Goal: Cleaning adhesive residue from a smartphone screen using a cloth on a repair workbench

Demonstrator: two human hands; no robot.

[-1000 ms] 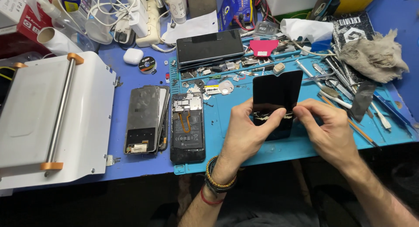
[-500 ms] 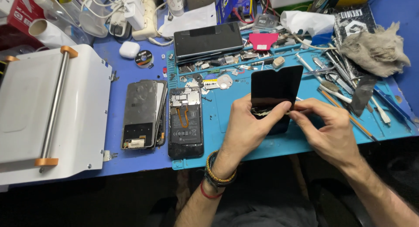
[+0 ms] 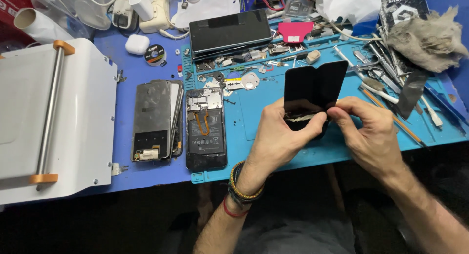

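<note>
While both hands pinch it, left hand (image 3: 283,132) and right hand (image 3: 369,132) clamped on the black panel (image 3: 312,90), too sharp a bend could crack it.

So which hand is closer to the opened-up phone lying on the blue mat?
Left. The left hand is just right of the opened phone; the right hand is farther right, beyond the black panel both hands pinch.
</note>
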